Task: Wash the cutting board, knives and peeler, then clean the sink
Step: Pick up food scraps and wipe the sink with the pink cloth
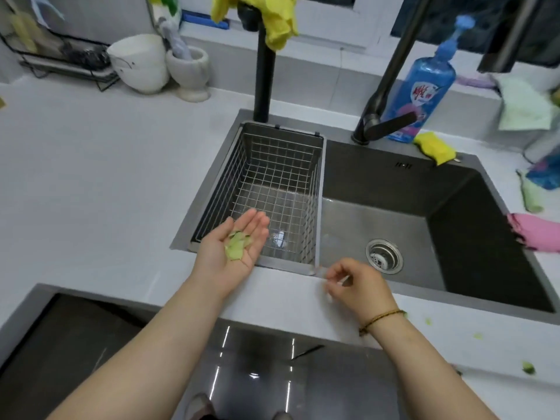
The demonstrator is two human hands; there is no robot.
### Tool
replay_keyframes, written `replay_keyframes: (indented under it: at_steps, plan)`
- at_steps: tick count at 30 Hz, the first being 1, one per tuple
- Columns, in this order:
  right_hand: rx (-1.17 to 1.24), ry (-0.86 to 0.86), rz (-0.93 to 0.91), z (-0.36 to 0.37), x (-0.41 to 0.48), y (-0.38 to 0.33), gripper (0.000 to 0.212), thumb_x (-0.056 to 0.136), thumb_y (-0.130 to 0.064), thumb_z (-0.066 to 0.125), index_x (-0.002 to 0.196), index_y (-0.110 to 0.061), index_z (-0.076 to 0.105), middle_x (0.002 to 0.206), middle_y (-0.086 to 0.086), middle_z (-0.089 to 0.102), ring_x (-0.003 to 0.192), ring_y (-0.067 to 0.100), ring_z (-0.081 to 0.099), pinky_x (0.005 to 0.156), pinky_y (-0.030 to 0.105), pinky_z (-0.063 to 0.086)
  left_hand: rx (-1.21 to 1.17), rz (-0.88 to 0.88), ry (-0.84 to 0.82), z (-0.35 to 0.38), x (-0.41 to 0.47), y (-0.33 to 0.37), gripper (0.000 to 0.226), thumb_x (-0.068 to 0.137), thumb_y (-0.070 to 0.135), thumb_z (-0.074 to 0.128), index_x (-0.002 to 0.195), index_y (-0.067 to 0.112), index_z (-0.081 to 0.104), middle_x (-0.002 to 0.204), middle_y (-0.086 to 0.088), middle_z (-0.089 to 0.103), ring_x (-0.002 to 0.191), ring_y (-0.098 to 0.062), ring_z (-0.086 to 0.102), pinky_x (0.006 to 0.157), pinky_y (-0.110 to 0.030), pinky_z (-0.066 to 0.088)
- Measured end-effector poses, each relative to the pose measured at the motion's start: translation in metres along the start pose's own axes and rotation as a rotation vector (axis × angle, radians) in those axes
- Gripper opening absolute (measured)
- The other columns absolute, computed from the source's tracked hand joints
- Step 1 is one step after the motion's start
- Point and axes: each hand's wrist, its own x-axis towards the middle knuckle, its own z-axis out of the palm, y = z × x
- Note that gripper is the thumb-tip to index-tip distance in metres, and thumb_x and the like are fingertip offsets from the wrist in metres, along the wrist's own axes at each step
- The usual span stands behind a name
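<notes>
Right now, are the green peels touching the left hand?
Touching. The head view shows the green peels lying on the upturned palm of the left hand.

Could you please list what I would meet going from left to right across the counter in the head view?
White pot → mortar → yellow cloth → blue soap bottle → pink cloth.

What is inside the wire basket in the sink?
Nothing shows inside the wire basket but its own mesh. The left hand, palm up with pale green vegetable scraps on it, covers the near left corner, so that part cannot be checked.
</notes>
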Motion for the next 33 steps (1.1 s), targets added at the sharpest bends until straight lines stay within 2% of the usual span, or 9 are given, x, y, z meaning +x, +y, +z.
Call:
replay_keyframes:
  at_steps: [3,9,15,17,22,25,26,30,33]
  plan:
    - [0.148,-0.014,0.182,-0.013,0.000,0.023,0.034,0.078,0.002,0.062,0.063,-0.026,0.049,0.058,-0.008,0.049,0.046,0.000,0.045,0.049,0.005,0.037,0.050,-0.049,-0.008,0.010,0.006,-0.015,0.060,0.098,0.022,0.032,0.061,-0.004,0.072,0.071,-0.014,0.071,0.062,-0.022,0.070,0.056,-0.028,0.057]
    - [0.157,-0.099,0.274,-0.004,-0.004,0.034,0.032,0.079,-0.001,0.061,0.063,-0.025,0.047,0.058,-0.008,0.046,0.049,0.003,0.040,0.039,0.006,0.035,0.100,-0.114,-0.026,0.021,0.010,-0.034,0.059,0.098,0.022,0.032,0.062,-0.003,0.072,0.072,-0.014,0.070,0.063,-0.022,0.071,0.058,-0.027,0.057]
    - [-0.011,-0.120,0.250,-0.001,0.001,0.033,0.030,0.080,-0.013,0.061,0.057,-0.028,0.048,0.061,-0.013,0.048,0.052,0.005,0.042,0.058,0.023,0.041,0.113,-0.145,-0.022,0.026,0.015,-0.041,0.060,0.099,0.022,0.032,0.062,-0.004,0.072,0.072,-0.014,0.071,0.063,-0.022,0.071,0.057,-0.027,0.057]
    - [-0.082,-0.137,0.235,-0.003,0.002,0.032,0.030,0.081,-0.015,0.059,0.056,-0.028,0.047,0.062,-0.013,0.049,0.053,0.009,0.045,0.065,0.023,0.042,0.123,-0.150,-0.024,0.027,0.017,-0.042,0.061,0.099,0.022,0.031,0.062,-0.003,0.072,0.071,-0.014,0.071,0.062,-0.022,0.071,0.057,-0.027,0.057]
    - [-0.225,-0.097,0.131,-0.005,-0.006,0.026,0.030,0.084,-0.017,0.054,0.061,-0.032,0.042,0.083,-0.008,0.053,0.085,0.015,0.052,0.072,0.020,0.039,0.141,-0.157,-0.023,0.026,0.018,-0.043,0.062,0.099,0.022,0.031,0.061,-0.003,0.072,0.071,-0.013,0.071,0.062,-0.021,0.070,0.058,-0.028,0.057]
    - [-0.290,0.025,0.039,-0.003,-0.012,0.026,0.011,0.084,-0.017,0.052,0.084,-0.024,0.060,0.104,-0.005,0.059,0.105,0.016,0.052,0.078,0.022,0.039,0.147,-0.164,-0.022,0.028,0.020,-0.043,0.061,0.099,0.022,0.031,0.061,-0.003,0.072,0.071,-0.014,0.071,0.062,-0.022,0.070,0.058,-0.028,0.057]
    - [-0.324,0.051,0.011,-0.002,-0.013,0.026,0.014,0.084,-0.017,0.051,0.091,-0.019,0.062,0.107,-0.004,0.060,0.106,0.017,0.052,0.075,0.023,0.037,0.147,-0.167,-0.021,0.028,0.021,-0.044,0.061,0.099,0.022,0.031,0.061,-0.003,0.072,0.071,-0.014,0.071,0.062,-0.022,0.070,0.057,-0.028,0.057]
    - [-0.310,0.105,-0.013,0.002,-0.017,0.030,0.015,0.085,-0.013,0.049,0.093,-0.012,0.062,0.098,0.000,0.061,0.095,0.021,0.056,0.065,0.023,0.030,0.150,-0.190,-0.030,0.033,0.023,-0.049,0.062,0.099,0.022,0.031,0.061,-0.003,0.072,0.071,-0.013,0.071,0.062,-0.022,0.071,0.055,-0.029,0.057]
    - [-0.107,0.146,0.036,0.001,-0.021,0.037,0.011,0.084,-0.011,0.056,0.080,-0.020,0.061,0.074,-0.010,0.052,0.070,0.010,0.051,0.062,0.017,0.034,0.158,-0.211,-0.033,0.033,0.025,-0.055,0.061,0.099,0.022,0.031,0.061,-0.003,0.072,0.072,-0.013,0.071,0.062,-0.022,0.071,0.056,-0.029,0.057]
